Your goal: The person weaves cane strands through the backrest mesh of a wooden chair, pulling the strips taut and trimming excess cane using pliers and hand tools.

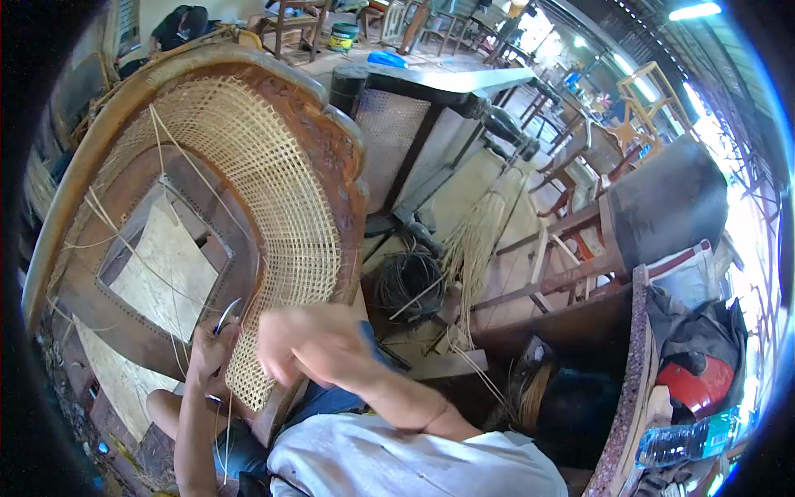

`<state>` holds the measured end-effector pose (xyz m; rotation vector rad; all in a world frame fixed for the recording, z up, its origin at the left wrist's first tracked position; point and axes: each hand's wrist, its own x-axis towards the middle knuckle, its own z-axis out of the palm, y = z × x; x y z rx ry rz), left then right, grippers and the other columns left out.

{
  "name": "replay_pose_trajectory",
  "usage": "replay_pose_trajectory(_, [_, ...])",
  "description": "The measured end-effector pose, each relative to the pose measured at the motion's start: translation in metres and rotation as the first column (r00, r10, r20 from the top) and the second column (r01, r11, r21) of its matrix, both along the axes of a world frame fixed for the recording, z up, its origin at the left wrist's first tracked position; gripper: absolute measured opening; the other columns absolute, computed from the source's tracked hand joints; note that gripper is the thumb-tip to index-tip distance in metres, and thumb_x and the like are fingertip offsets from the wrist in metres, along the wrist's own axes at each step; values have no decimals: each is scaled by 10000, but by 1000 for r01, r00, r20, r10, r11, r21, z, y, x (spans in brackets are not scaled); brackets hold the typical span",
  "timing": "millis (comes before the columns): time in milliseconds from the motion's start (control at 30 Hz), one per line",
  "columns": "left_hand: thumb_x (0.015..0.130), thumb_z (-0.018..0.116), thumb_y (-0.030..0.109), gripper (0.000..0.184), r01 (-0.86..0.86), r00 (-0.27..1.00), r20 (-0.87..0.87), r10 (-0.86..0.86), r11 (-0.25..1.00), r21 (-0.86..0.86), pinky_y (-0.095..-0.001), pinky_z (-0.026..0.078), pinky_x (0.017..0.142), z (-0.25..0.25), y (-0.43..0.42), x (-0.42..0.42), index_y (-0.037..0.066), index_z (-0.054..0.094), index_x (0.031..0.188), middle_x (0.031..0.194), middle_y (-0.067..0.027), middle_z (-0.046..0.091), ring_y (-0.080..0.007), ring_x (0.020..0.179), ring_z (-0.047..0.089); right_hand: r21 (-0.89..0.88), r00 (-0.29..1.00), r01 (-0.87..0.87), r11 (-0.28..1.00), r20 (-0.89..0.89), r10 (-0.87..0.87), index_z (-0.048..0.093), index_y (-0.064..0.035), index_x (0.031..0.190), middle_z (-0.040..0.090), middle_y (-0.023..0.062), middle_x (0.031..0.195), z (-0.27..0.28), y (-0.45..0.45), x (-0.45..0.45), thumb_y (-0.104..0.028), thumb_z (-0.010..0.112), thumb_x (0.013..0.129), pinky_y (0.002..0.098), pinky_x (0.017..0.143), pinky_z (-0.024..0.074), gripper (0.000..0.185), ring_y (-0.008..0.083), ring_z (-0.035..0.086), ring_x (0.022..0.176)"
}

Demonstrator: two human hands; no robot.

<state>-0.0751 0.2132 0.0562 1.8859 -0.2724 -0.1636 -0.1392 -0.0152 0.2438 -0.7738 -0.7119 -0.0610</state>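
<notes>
A carved wooden chair frame (62, 211) curves around woven cane (286, 178) in front of me. Low on the left, my left hand (207, 348) is closed on a small curved metal tool (228, 313) with a shiny tip, beside the inner edge of the weave. My right hand (308, 341) passes over the lower weave; motion smears its fingers, so anything in them cannot be made out. Loose cane strands (116, 228) trail from the weave across the seat frame (153, 327), whose middle is an open square.
A black coil (407, 286) and a bundle of long fibre strands (480, 232) lie right of the chair. Dark wooden furniture (397, 141) stands behind. A speckled edge (633, 364), a plastic bottle (687, 443) and a red object (700, 383) are at far right.
</notes>
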Motion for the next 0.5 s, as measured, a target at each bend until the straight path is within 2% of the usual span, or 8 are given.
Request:
replay_pose_trajectory(100, [876, 601, 31, 82, 64, 997, -47, -64, 998, 9, -263, 458, 622, -17, 4, 9, -1, 676, 879, 735, -26, 643, -81, 689, 549, -26, 864, -117, 993, 491, 115, 669, -58, 926, 658, 73, 791, 83, -20, -8, -217, 625, 924, 279, 586, 489, 165, 189, 633, 677])
replay_pose_trajectory(133, [876, 599, 28, 82, 66, 997, -45, -66, 998, 9, -264, 458, 623, -21, 5, 11, -2, 674, 872, 729, -24, 641, -83, 689, 550, -31, 866, -111, 993, 487, 112, 669, -58, 926, 658, 73, 791, 99, -18, -21, -217, 625, 924, 279, 586, 489, 165, 189, 633, 677])
replay_pose_trajectory(167, [876, 596, 26, 82, 63, 997, -43, -63, 998, 9, -264, 458, 624, -25, 6, 12, -3, 672, 866, 722, -22, 640, -84, 689, 552, -19, 962, -79, 997, 262, 81, 665, -24, 856, 630, 101, 720, 114, -12, -38, -201, 598, 928, 300, 488, 425, 202, 202, 565, 562])
replay_pose_trajectory(233, [876, 589, 15, 86, 11, 995, -95, -12, 1000, -3, -264, 458, 636, -32, 9, 15, -8, 672, 877, 721, -17, 641, -86, 693, 555, -22, 998, -65, 998, 24, 65, 660, 9, 787, 601, 129, 649, 119, -4, -29, -185, 572, 933, 321, 391, 360, 259, 216, 498, 446])
replay_pose_trajectory(300, [875, 605, 26, 80, 69, 994, -78, -73, 996, -48, -257, 454, 641, -33, 10, 11, -15, 675, 878, 717, -7, 639, -82, 694, 554, 82, 841, -279, 957, 501, 203, 635, 54, 738, 617, 151, 668, 103, 5, 2, -187, 585, 931, 371, 412, 381, 313, 264, 519, 457])
replay_pose_trajectory(367, [871, 622, 43, 78, 58, 990, -129, -61, 998, -27, -256, 451, 639, -28, 7, 10, -14, 676, 874, 719, -4, 637, -81, 693, 551, 9, 795, -410, 912, 494, 352, 632, 57, 752, 609, 165, 691, 80, 5, 10, -238, 570, 950, 379, 456, 413, 360, 290, 547, 508])
replay_pose_trajectory(433, [862, 655, 77, 92, 42, 973, -228, -39, 999, 9, -256, 445, 636, -26, 9, 3, -12, 677, 865, 723, 1, 634, -77, 692, 544, -240, 676, -554, 797, 428, 599, 626, 56, 755, 606, 172, 735, 69, 8, 14, -235, 553, 963, 382, 496, 429, 366, 305, 575, 575])
replay_pose_trajectory(500, [856, 669, 87, 103, 75, 979, -194, -69, 997, 27, -261, 434, 622, -40, 13, -1, -10, 685, 887, 718, 3, 612, -70, 681, 516, -198, 670, -598, 777, 408, 620, 624, 55, 774, 601, 168, 762, 65, 14, 12, -192, 542, 968, 384, 512, 434, 324, 311, 584, 614])
